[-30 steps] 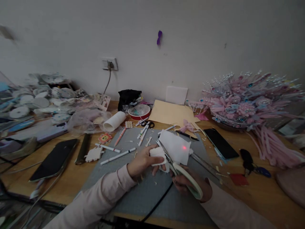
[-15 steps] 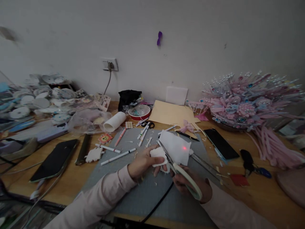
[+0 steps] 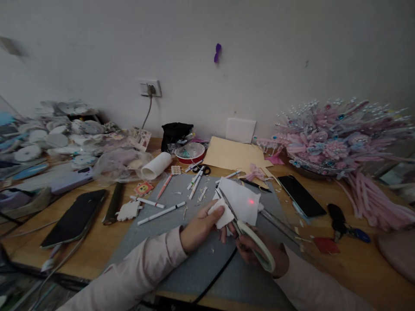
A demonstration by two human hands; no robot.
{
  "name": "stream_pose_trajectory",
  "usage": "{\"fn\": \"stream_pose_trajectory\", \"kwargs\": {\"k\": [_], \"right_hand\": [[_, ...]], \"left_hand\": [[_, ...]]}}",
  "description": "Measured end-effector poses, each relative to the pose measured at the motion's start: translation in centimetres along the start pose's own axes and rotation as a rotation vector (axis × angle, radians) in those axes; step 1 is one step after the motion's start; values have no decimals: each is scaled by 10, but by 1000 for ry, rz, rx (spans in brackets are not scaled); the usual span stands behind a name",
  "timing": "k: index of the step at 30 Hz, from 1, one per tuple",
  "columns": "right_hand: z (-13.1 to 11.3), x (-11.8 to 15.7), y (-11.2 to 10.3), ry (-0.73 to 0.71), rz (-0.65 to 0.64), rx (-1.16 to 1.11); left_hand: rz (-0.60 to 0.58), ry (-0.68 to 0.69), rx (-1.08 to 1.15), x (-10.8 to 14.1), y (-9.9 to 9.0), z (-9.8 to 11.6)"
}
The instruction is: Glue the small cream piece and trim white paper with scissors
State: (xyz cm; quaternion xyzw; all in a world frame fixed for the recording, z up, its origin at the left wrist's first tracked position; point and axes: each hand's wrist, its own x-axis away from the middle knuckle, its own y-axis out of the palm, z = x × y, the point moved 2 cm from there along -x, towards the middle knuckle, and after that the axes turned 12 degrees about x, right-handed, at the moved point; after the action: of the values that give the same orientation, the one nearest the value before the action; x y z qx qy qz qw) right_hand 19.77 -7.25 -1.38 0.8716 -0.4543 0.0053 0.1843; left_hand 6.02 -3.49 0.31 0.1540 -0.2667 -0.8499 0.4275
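Note:
My left hand (image 3: pixel 201 224) pinches a small white piece (image 3: pixel 221 214) between thumb and fingers, above the grey mat (image 3: pixel 136 255). In my right hand (image 3: pixel 259 250) are scissors (image 3: pixel 254 244) with pale handles; their blades point up and left, along the right edge of the white piece. Behind the blades lies a white sheet (image 3: pixel 241 198) with a red light spot on it. White scraps (image 3: pixel 203 193) are scattered on the mat. A white scalloped cutout (image 3: pixel 128 210) rests near the mat's left edge.
Several marker pens (image 3: pixel 162 213) lie on the mat. Phones (image 3: pixel 74 218) (image 3: pixel 301 196) flank it. Behind are a white roll (image 3: pixel 156 166), a red-rimmed bowl (image 3: pixel 190 153) and yellow card (image 3: pixel 231 153). Keys (image 3: pixel 337 218) and pink decorations (image 3: pixel 333 142) are at the right.
My left hand has shifted slightly right, and the white piece in it has turned, now showing its flat face. The scissors have hardly moved.

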Motion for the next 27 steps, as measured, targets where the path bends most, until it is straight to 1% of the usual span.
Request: {"fn": "stream_pose_trajectory", "kwargs": {"k": [6,11,19,24,27], "right_hand": [[-3,2,2,19,80,80],[1,2,0,49,91,114],[18,-4,-7,34,67,25],[13,-1,-7,24,86,-25],[9,0,-8,23,61,-60]], "left_hand": [[17,15,-36,1,1,-3],[26,27,-35,1,0,-7],[44,33,-8,1,3,-6],[63,14,-40,2,3,-1],[68,18,-41,1,0,0]]}}
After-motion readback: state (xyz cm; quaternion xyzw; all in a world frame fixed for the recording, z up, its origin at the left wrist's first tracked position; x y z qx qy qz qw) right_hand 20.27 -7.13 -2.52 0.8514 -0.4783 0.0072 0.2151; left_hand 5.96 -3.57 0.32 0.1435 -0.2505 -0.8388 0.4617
